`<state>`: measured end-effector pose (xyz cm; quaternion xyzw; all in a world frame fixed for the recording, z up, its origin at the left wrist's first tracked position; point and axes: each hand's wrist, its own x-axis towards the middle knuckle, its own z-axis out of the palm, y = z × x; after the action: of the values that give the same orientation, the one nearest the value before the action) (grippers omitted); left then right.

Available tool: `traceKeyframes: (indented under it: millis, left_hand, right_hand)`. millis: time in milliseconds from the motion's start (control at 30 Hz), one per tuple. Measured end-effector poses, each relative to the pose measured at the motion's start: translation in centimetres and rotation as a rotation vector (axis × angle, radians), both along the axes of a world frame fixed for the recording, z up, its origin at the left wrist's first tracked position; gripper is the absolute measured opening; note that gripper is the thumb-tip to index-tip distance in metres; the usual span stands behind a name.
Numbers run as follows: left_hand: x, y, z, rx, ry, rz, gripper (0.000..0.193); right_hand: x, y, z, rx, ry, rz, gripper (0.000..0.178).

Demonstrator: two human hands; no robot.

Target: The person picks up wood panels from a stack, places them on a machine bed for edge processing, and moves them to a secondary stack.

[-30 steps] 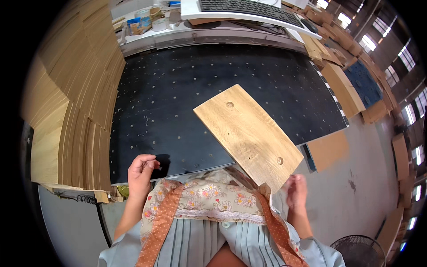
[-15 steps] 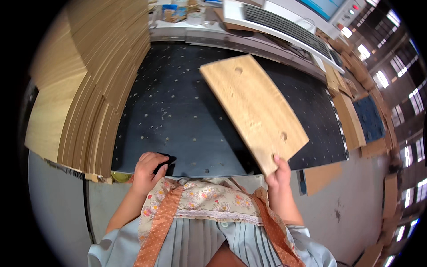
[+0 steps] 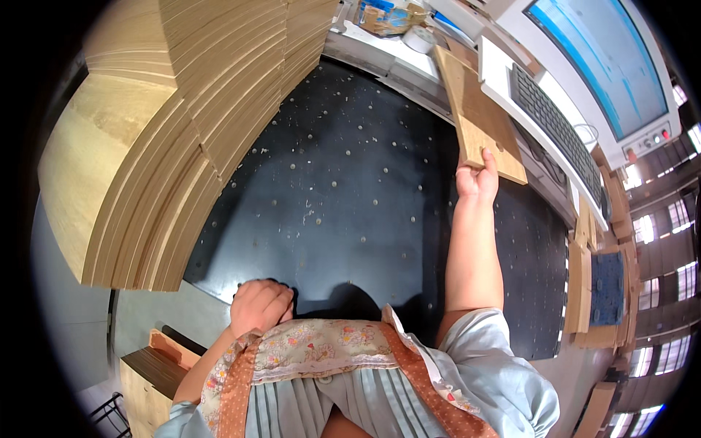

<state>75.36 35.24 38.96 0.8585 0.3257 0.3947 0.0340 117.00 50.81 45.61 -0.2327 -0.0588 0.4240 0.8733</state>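
Note:
My right hand (image 3: 476,179) is stretched far forward and grips the near end of a light wooden board (image 3: 478,102), thumb on its face. The board is raised on a tilt at the far side of the black perforated table (image 3: 314,190), just left of the keyboard. A dark round mark, perhaps a knot or hole, shows near my thumb. My left hand (image 3: 261,306) rests at the table's near edge with its fingers curled together; whatever may lie under them is hidden.
Tall stacks of wooden boards (image 3: 153,197) line the table's left side. A white shelf carries a keyboard (image 3: 558,124) below a monitor (image 3: 606,58). Tape and packets (image 3: 391,16) lie at the back. Further boards (image 3: 578,288) and a blue piece (image 3: 607,288) sit at the right.
My right hand has carried the board forward and away from me, from over the table's middle to its far side. My left hand stays at the near edge, its fingers more bunched. The view has turned.

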Motion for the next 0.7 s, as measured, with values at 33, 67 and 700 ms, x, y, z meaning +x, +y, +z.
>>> traceKeyframes:
  millis: [33,67,700]
  left_hand:
    - [0.0,0.2,-0.2,0.039,0.003,0.001,0.025]
    - [0.0,0.4,-0.3,0.044,0.027,0.007,0.025]
    - [0.3,0.2,-0.5,0.038,0.169,0.101,0.023]
  right_hand:
    - [0.8,1.5,0.1,-0.001,-0.004,-0.027,0.032]
    - [1.0,2.8,0.4,-0.001,-0.003,-0.052,0.033]
    - [7.3,15.2,3.1,-0.215,-0.371,0.092,0.051]
